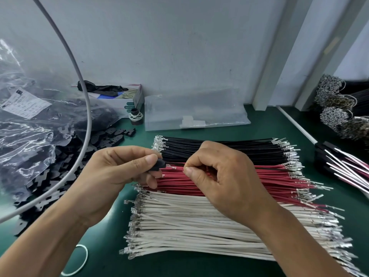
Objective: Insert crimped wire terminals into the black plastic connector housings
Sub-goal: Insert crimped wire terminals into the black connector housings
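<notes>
My left hand (117, 170) pinches a small black connector housing (159, 164) between thumb and fingers. My right hand (217, 176) pinches a red wire (175, 168) just behind its metal terminal, whose tip sits at the housing's opening. Below the hands lie three flat stacks of crimped wires: black wires (229, 150) farthest, red wires (269, 182) in the middle, white wires (199, 226) nearest.
Loose black housings (65, 166) spill from a clear plastic bag (30, 136) at the left. A grey cable (79, 80) arcs overhead. A small box (127, 100), an empty clear bag (195, 112) and finished harnesses (343, 170) lie around the green mat (103, 246).
</notes>
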